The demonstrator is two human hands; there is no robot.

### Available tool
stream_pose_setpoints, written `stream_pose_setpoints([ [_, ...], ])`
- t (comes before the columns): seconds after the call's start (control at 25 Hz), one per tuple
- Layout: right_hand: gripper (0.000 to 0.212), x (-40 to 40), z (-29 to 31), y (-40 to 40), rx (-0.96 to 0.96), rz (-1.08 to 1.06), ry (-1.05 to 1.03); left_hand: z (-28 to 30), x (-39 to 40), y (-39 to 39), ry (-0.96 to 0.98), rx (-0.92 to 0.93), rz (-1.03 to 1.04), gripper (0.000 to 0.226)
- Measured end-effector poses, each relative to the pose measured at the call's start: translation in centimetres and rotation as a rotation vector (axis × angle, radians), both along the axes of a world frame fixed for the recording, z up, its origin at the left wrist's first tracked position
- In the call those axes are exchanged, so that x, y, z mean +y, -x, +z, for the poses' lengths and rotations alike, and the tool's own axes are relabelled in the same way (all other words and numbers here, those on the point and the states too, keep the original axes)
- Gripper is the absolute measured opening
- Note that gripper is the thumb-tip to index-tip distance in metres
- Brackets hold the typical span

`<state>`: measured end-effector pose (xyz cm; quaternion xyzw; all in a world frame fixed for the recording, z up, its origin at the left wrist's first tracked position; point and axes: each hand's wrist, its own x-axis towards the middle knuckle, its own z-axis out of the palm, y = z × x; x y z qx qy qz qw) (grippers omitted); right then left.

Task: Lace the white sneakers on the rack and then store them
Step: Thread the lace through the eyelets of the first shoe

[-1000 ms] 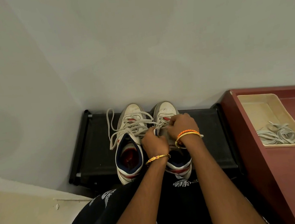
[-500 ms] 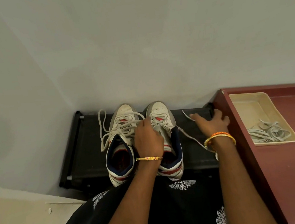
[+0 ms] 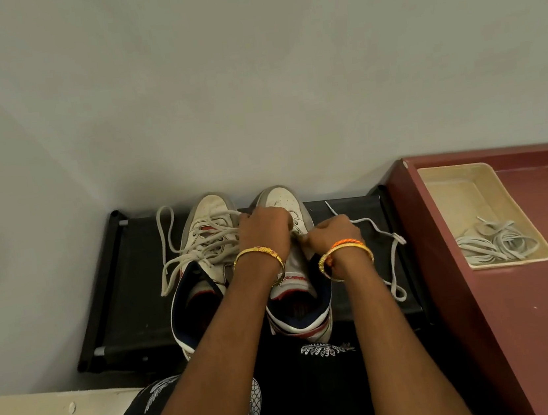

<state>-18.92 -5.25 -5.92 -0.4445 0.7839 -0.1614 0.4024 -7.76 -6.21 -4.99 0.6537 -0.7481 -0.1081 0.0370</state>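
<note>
Head view looks down on a pale wall [image 3: 249, 72] and, under it, a black rack [image 3: 131, 293] that stands against the wall. To the right of the rack is a dark red cabinet [image 3: 537, 313], and on its top sits a beige tray [image 3: 453, 192] with a bundle of grey spare laces [image 3: 498, 243] in its near end. Two white sneakers stand side by side on the rack, toes to the wall. The left sneaker [image 3: 207, 236] is loosely laced, and its lace [image 3: 167, 251] hangs out in long loops to the left. The right sneaker [image 3: 296, 287] is under both hands. The left hand [image 3: 263, 231] lies curled over its front part, near the eyelets; what its fingers hold I cannot tell. The right hand [image 3: 333, 234] is just beside it and pinches the loose lace [image 3: 392, 255], which runs out to the right over the rack top. Both wrists carry gold bangles.
</note>
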Motion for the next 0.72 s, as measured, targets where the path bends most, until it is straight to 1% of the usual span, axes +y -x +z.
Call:
stream_pose_setpoints([
  [0.08, 0.015, -0.5, 0.3, 1.1, -0.144, -0.066, -0.072, -0.3, -0.1, 0.3, -0.021, 0.005, 0.005, 0.021],
  [0.16, 0.007, -0.7, 0.8, 1.7, -0.262, -0.109, -0.141, -0.4, -0.1, 0.4, 0.002, 0.006, 0.019, 0.018],
  [0.2, 0.014, -0.8, 1.1, 1.9, -0.305, -0.123, -0.166, -0.4, 0.0, 0.4, 0.019, -0.009, 0.012, 0.018],
  [0.24, 0.018, -0.8, 1.5, 1.9, -0.327, -0.124, -0.190, -0.5, 0.0, 0.5, 0.036, -0.033, -0.011, 0.018],
  [0.36, 0.016, -0.6, 2.3, 2.1, -0.351, -0.099, -0.225, -0.6, 0.3, 0.6, 0.097, -0.087, -0.077, 0.018],
  [0.44, 0.019, -0.4, 2.5, 2.1, -0.370, -0.123, -0.224, -0.6, 0.7, 0.5, 0.125, -0.044, -0.075, 0.017],
  [0.48, 0.021, -0.4, 2.4, 2.1, -0.380, -0.138, -0.224, -0.7, 0.8, 0.3, 0.132, 0.026, -0.041, 0.015],
  [0.56, 0.025, -0.4, 2.0, 2.0, -0.398, -0.178, -0.224, -1.1, 0.8, -0.4, 0.137, 0.263, 0.111, 0.009],
  [0.6, 0.028, -0.4, 1.7, 2.0, -0.400, -0.190, -0.220, -1.3, 0.8, -0.8, 0.112, 0.402, 0.247, 0.009],
  [0.64, 0.029, -0.5, 1.5, 2.0, -0.398, -0.199, -0.217, -1.8, 0.4, -1.4, 0.059, 0.586, 0.428, 0.012],
  [0.72, 0.032, -0.6, 1.1, 1.9, -0.398, -0.208, -0.217, -2.1, -0.3, -2.3, -0.114, 1.044, 0.824, 0.017],
])
